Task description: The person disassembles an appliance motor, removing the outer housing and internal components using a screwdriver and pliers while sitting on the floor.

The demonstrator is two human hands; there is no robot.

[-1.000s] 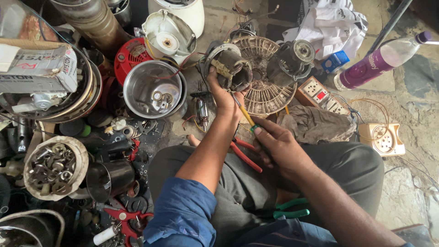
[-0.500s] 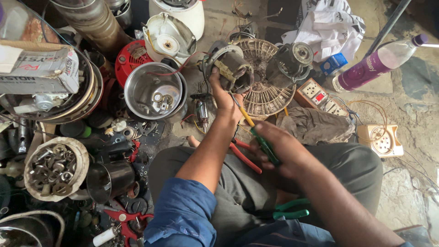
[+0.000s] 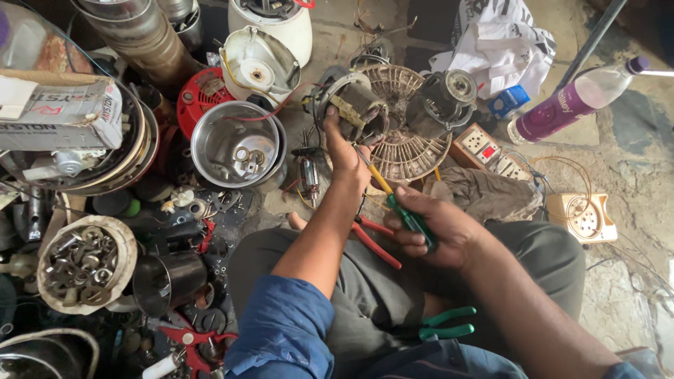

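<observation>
Two bare hands are working over one grey electric motor body with copper windings (image 3: 349,109), which is lying on the stone floor against a round wire fan guard (image 3: 407,133), just ahead of the person's knees. The left hand (image 3: 342,151) is closing around the motor's near side, fingers wrapped over its housing and steadying it. The right hand (image 3: 435,228) is gripping a screwdriver with a green handle and yellow shank (image 3: 393,200) in a closed fist, its tip pointing into the motor beside the left thumb.

Slipping looks like the main risk: the tip is sitting so close to the left thumb that a sudden release under force could likely drive it into the hand or gouge the windings. The motor is also resting on uneven clutter, so it may roll.

Open room is lacking on the left, where a shiny steel bowl holding small washers (image 3: 235,144) and a basket of metal rings (image 3: 84,263) are crowding in. Red-handled pliers (image 3: 375,242) are lying on the lap beneath the right wrist, and green-handled pliers (image 3: 446,323) are resting nearer the body. Bare floor is showing only to the far right.
</observation>
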